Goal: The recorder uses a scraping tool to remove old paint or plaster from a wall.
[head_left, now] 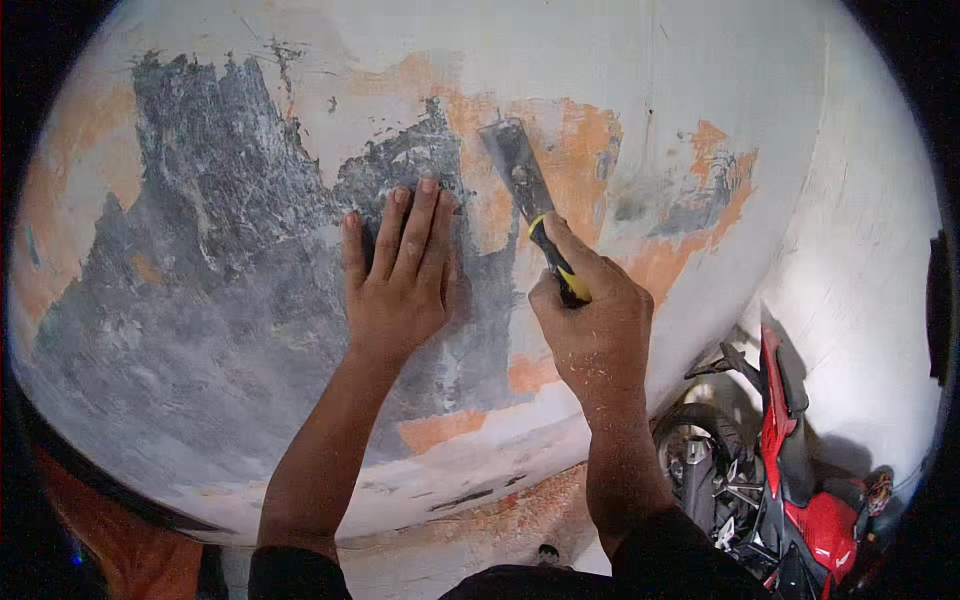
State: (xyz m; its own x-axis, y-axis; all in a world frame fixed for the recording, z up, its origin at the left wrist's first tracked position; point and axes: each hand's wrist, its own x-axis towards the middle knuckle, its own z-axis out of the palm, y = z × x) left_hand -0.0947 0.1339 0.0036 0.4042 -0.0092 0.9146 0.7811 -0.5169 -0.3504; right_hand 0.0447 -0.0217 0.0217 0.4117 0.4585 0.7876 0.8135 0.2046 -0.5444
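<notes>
The right hand point(590, 315) is closed in a full fist around the black-and-yellow handle of a scraper point(530, 205), fingers wrapped fully so no gap shows. The flat metal blade angles up and to the left, its squared tip lying against the wall point(700, 70) near the upper middle of the surface, at the border between orange undercoat and bare grey render. This shallow angle appears suited to sliding the edge under the coating rather than gouging it. The left hand point(400, 270) holds nothing; it lies flat and open on the wall just left of the blade, fingers together and pointing up, apparently as a brace for the body. The wall is rough grey plaster across its left and centre, scored with pale scratch marks, with ragged orange patches and smooth white paint remaining toward the top and right edges. Pale dust covers the right forearm. A red motorcycle point(790, 470) stands below, near the lower right corner.
</notes>
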